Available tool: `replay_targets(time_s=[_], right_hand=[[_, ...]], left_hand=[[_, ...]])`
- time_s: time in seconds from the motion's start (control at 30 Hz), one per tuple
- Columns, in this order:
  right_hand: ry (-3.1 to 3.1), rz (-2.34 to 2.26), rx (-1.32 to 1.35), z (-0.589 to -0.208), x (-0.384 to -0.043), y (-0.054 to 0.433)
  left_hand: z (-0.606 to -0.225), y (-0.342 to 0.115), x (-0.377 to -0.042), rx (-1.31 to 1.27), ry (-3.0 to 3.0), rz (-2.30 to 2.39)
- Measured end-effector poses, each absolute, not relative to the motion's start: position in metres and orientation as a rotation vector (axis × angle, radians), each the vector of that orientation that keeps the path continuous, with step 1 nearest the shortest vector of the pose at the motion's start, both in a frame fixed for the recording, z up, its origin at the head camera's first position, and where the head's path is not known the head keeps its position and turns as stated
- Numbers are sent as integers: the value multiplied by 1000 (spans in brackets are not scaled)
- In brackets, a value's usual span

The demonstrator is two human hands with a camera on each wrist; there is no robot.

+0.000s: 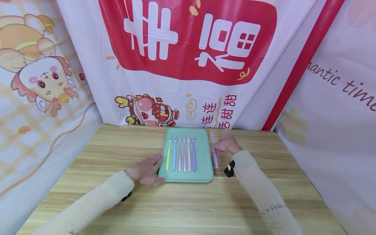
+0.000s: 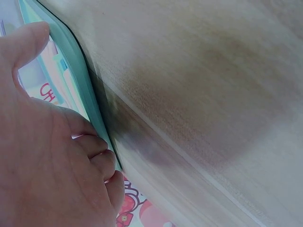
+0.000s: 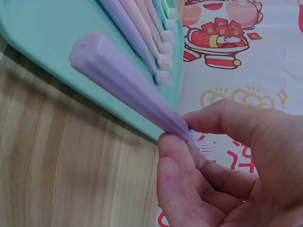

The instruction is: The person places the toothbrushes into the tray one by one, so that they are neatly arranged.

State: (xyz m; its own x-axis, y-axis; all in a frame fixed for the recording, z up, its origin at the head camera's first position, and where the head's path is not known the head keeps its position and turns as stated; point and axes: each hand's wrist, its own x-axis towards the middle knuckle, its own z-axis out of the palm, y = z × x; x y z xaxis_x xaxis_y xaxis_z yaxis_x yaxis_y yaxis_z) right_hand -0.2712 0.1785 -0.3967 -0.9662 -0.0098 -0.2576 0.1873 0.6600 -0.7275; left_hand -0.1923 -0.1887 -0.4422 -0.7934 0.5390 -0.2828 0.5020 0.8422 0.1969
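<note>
My right hand [image 1: 225, 144] pinches a purple toothbrush [image 3: 128, 90] between thumb and fingers, just right of the tray, its bristles pointing away from me. A mint-green tray [image 1: 204, 163] lies on the table; on it several toothbrushes stand side by side in a row: a yellow-green toothbrush [image 1: 168, 156] at the left, then a blue toothbrush [image 1: 174, 156], pink ones, and another purple toothbrush [image 1: 194, 156] at the right. With fingers extended, my left hand [image 1: 147, 170] rests at the tray's left edge, thumb at its near left corner.
The tray sits on a wood-grain table [image 1: 188, 209], near its far edge. A white and red printed cloth [image 1: 188, 71] hangs behind the table. More printed cloths hang on the left and right sides. A small black device is strapped at each wrist.
</note>
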Motion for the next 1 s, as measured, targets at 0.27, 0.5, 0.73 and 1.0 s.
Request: replay_targets(time_s=[0.27, 0.5, 0.73, 1.0], right_hand=[[2687, -1115, 134, -402, -275, 159], [2691, -1123, 145, -404, -276, 145], [2674, -1174, 144, -407, -277, 136], [2689, -1162, 189, -415, -281, 131]], left_hand=[[-442, -191, -192, 797, 2698, 154], [-441, -191, -190, 789, 2698, 138], [-442, -193, -190, 807, 2702, 145], [-443, -190, -191, 843, 2697, 175]])
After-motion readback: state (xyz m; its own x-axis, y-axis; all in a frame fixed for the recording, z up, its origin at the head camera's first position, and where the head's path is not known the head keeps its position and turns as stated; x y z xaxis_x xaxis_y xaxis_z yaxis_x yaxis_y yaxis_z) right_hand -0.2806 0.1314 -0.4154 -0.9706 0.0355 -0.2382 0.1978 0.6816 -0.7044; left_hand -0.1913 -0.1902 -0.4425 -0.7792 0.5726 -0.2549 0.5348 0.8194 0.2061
